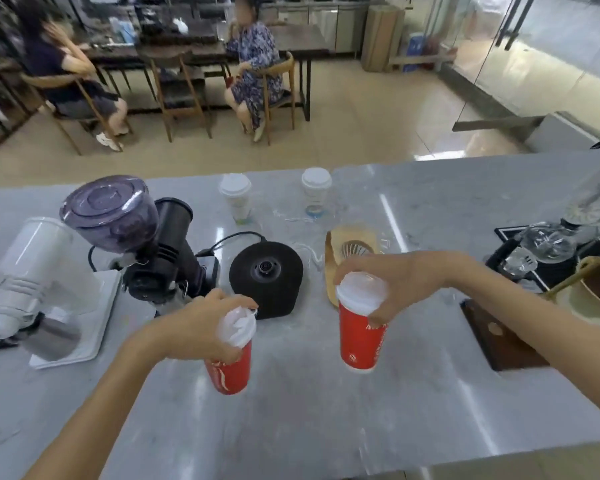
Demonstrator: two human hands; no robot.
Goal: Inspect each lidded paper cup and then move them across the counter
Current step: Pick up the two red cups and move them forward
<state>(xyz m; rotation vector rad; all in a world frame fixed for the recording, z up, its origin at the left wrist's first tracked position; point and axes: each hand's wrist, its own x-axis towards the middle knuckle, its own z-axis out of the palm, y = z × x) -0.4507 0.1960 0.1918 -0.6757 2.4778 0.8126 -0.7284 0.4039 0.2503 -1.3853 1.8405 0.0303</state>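
Two red paper cups with white lids are in my hands above the grey marble counter [326,410]. My left hand [201,327] grips the left red cup [231,374] around its lid and rim; the cup is tilted. My right hand [395,282] holds the right red cup [361,341] by its white lid, and this cup stays nearly upright. Two white lidded paper cups stand near the counter's far edge: one at the left [237,199] and one at the right [316,192].
A black coffee grinder [142,244] and a white grinder [32,282] stand at the left. A black kettle base [265,275] and a wooden dripper stand [352,249] sit mid-counter. Glassware on a black tray [548,251] and a dark wooden board [499,341] are at the right. Two people sit beyond.
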